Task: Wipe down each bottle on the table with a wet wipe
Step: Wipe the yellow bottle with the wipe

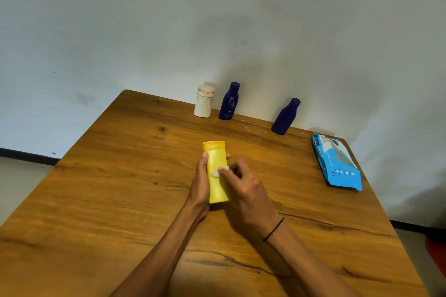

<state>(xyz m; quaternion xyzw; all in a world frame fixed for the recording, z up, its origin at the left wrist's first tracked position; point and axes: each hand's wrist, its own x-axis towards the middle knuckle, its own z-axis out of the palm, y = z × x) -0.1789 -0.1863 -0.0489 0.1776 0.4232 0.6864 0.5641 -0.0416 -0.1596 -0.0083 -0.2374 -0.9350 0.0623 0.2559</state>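
Left hand (201,179) gripping yellow plastic bottle (217,171) above wooden tabletop (120,200) | right hand (246,190) pinching small white wet wipe (218,171) — pressed against bottle's side

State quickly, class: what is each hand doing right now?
Left hand: grips the yellow plastic bottle.
Right hand: pinches a small white wet wipe against the bottle.

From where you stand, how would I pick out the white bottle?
Look along the far edge of the wooden table, by the wall. Three bottles stand there; the white bottle is leftmost, beside a dark blue bottle. It alone is pale, squat and wide-capped.
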